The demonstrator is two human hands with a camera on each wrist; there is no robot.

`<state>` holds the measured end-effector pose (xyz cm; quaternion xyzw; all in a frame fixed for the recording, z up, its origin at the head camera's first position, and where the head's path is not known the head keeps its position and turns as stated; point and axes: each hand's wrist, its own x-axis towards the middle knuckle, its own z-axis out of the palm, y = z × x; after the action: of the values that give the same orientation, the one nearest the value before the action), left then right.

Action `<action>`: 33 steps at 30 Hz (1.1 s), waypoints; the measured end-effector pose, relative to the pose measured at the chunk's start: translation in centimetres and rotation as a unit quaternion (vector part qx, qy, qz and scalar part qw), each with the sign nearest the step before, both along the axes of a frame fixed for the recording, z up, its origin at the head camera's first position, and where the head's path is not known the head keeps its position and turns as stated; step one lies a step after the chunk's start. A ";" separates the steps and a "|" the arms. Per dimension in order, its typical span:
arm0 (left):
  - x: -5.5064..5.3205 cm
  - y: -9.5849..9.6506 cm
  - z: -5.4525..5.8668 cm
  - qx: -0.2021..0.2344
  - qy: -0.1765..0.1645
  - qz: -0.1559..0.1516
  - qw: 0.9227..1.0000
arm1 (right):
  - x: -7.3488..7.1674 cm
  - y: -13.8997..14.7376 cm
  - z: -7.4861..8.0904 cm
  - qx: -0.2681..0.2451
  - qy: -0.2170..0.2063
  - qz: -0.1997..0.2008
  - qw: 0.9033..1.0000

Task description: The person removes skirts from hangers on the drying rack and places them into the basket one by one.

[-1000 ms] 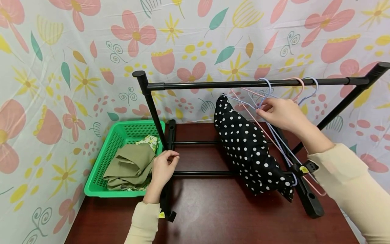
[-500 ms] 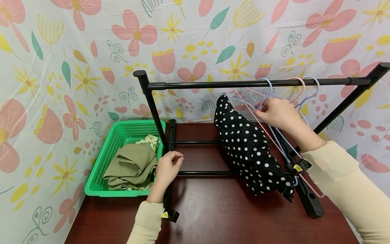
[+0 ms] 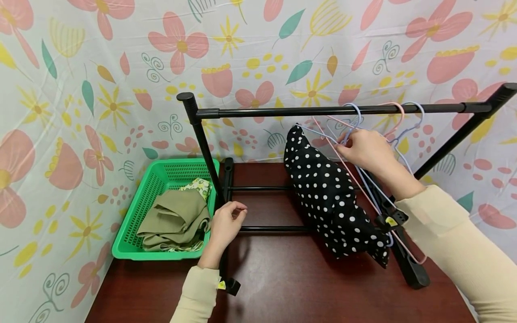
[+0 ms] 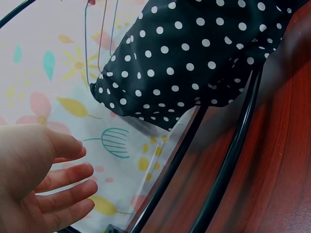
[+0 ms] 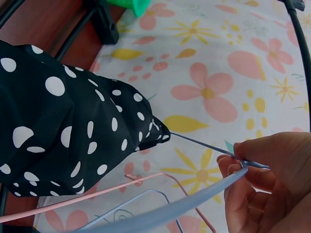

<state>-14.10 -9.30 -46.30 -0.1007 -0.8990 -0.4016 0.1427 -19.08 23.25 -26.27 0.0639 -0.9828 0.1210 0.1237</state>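
Note:
My right hand (image 3: 369,150) pinches a blue clothes hanger (image 3: 358,115) just below its hook, which is over the rack's top bar. A black cloth with white dots (image 3: 327,193) hangs draped on that hanger, slanting down toward me. In the right wrist view, thumb and fingertips of the right hand (image 5: 272,179) meet on the hanger (image 5: 209,189) beside the cloth's narrow end. My left hand (image 3: 228,224) hovers by the rack's left post, between the basket and the cloth. It holds nothing; its fingers are loosely bent in the left wrist view.
A black rack (image 3: 278,112) stands on the dark red table (image 3: 278,287). A pink hanger (image 3: 397,117) and another blue hanger (image 3: 418,117) hang further right. The green basket (image 3: 161,256) at left holds olive cloth (image 3: 173,215) and a yellow-green patterned cloth (image 3: 202,185).
My left hand has drifted slightly right. The right wrist and forearm have shifted a little left while the fingers stay at the hanger's neck. The dotted cloth hangs nearly unchanged.

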 end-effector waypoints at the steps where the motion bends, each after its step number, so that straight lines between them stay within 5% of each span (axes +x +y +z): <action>1: 0.0 0.0 -0.1 0.003 -0.001 -0.002 1.000 | 0.0 0.0 0.0 -0.001 0.001 -0.001 1.000; 33: -0.1 1.5 -0.4 0.053 -0.022 -0.006 0.998 | 0.0 -1.2 0.9 -0.013 0.059 0.003 0.998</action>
<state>-14.23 -7.77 -46.72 -0.0895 -0.8786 -0.4521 0.1255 -19.08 22.08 -25.34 0.0717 -0.9721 0.1301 0.1816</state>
